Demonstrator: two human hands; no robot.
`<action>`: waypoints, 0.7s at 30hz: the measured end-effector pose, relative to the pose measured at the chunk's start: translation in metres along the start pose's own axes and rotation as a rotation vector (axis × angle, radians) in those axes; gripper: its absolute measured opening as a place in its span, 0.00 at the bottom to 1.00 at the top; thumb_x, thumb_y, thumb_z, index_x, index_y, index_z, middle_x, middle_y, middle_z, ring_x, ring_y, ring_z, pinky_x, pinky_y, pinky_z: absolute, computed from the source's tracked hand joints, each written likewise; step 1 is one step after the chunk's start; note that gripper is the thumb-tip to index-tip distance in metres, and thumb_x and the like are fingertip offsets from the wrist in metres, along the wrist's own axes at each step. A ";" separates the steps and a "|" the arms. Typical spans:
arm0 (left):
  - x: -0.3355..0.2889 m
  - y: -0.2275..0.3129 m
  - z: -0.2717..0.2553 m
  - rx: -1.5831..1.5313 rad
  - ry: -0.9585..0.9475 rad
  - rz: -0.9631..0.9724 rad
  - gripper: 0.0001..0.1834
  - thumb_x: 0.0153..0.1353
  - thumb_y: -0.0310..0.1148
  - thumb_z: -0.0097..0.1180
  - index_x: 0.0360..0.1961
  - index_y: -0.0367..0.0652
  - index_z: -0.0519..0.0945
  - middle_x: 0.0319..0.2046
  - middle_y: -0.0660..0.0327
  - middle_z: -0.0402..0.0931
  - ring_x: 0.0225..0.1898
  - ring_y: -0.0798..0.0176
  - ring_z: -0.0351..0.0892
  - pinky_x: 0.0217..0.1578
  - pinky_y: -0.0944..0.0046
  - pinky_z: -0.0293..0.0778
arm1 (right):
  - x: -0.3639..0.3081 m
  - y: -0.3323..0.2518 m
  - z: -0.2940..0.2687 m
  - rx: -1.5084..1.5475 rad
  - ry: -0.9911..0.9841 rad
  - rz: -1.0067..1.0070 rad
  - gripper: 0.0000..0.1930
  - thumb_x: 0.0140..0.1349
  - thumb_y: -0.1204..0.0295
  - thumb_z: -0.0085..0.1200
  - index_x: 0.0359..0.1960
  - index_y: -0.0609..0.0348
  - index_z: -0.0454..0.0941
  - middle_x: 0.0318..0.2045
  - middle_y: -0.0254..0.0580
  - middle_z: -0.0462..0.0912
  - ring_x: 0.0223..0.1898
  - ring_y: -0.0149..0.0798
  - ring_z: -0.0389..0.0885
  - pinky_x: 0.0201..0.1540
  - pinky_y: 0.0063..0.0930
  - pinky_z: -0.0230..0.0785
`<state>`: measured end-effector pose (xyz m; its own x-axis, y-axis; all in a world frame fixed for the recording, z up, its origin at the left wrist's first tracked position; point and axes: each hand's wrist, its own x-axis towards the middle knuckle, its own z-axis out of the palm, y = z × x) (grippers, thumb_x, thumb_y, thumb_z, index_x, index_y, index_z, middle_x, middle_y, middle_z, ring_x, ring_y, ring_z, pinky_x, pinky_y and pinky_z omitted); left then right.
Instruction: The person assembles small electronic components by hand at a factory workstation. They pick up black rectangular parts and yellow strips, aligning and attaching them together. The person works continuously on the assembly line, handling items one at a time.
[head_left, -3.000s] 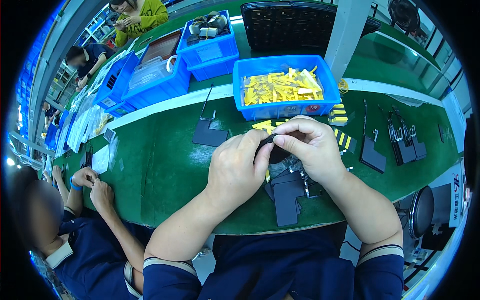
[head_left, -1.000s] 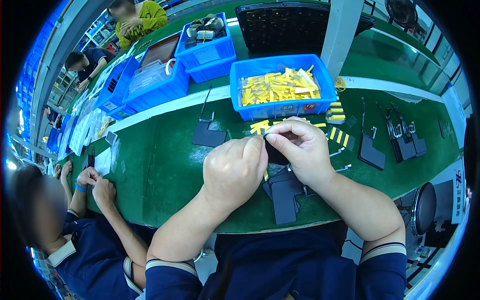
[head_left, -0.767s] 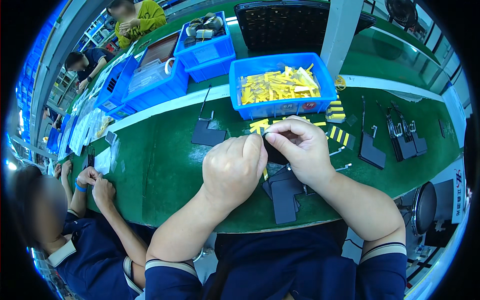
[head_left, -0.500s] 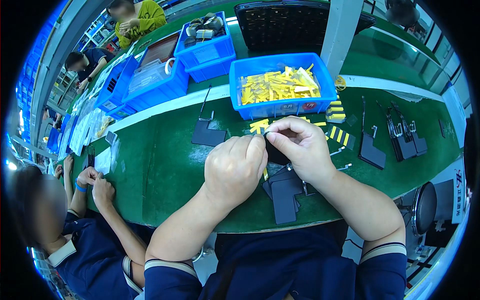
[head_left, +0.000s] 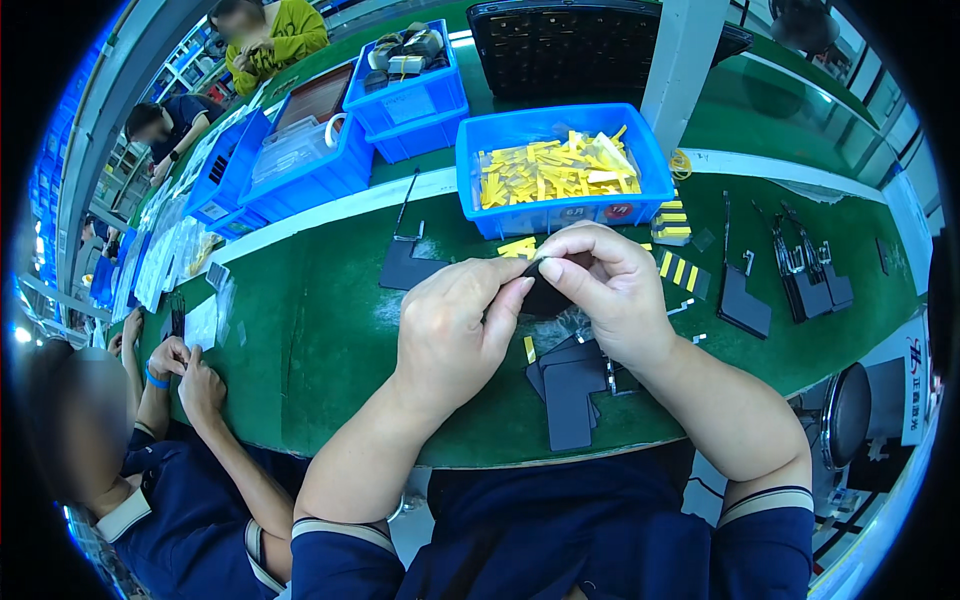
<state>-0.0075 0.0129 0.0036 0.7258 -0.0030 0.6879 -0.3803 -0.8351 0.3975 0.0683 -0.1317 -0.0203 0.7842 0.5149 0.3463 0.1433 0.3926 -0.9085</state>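
Note:
A flat black part [head_left: 547, 299] is held up between my two hands, mostly hidden behind the fingers. My right hand [head_left: 622, 300] pinches its upper edge between thumb and forefinger. From the other side, my left hand [head_left: 450, 325] is closed with thumb and forefinger at the same edge. Just below, flat dark plates [head_left: 568, 405] lie in an overlapping stack near the table's front edge, with a small metal tab at their right. A loose yellow strip [head_left: 529, 349] lies beside the stack. More yellow strips [head_left: 517, 248] lie beyond my fingers.
Behind my hands stands a blue bin [head_left: 565, 215] full of yellow strips. L-shaped black parts with leads lie left [head_left: 410, 266] and right [head_left: 745, 306], beside a striped yellow-black sheet [head_left: 684, 275]. Blue crates [head_left: 310, 170] stand far left. A co-worker's hands [head_left: 190, 370] work at the left.
My left hand has shifted slightly and turned, so its thumb now shows, extended toward the black part's edge. My right hand stays pinched on the part.

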 end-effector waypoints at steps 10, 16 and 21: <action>0.000 0.003 -0.003 0.031 -0.056 -0.038 0.06 0.48 0.24 0.63 0.28 0.40 0.78 0.23 0.60 0.77 0.19 0.64 0.74 0.17 0.68 0.67 | 0.001 0.003 -0.007 0.009 -0.060 0.125 0.06 0.57 0.78 0.56 0.36 0.63 0.79 0.34 0.35 0.79 0.36 0.24 0.76 0.42 0.19 0.69; -0.002 -0.001 -0.001 -0.058 -0.047 -0.059 0.06 0.48 0.24 0.63 0.29 0.39 0.79 0.24 0.60 0.78 0.19 0.65 0.74 0.18 0.69 0.69 | 0.002 0.002 -0.007 -0.004 -0.067 0.122 0.06 0.57 0.78 0.55 0.36 0.62 0.79 0.35 0.34 0.79 0.36 0.24 0.76 0.43 0.20 0.69; -0.002 0.001 -0.001 -0.116 -0.050 -0.090 0.07 0.46 0.23 0.62 0.27 0.37 0.77 0.24 0.55 0.76 0.26 0.53 0.78 0.27 0.59 0.73 | 0.001 0.006 -0.007 0.089 -0.086 0.156 0.06 0.57 0.79 0.55 0.36 0.63 0.77 0.35 0.34 0.78 0.37 0.25 0.75 0.44 0.20 0.69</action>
<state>-0.0100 0.0123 0.0027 0.7864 0.0392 0.6165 -0.3740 -0.7641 0.5256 0.0740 -0.1339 -0.0266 0.7377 0.6365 0.2250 -0.0330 0.3669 -0.9297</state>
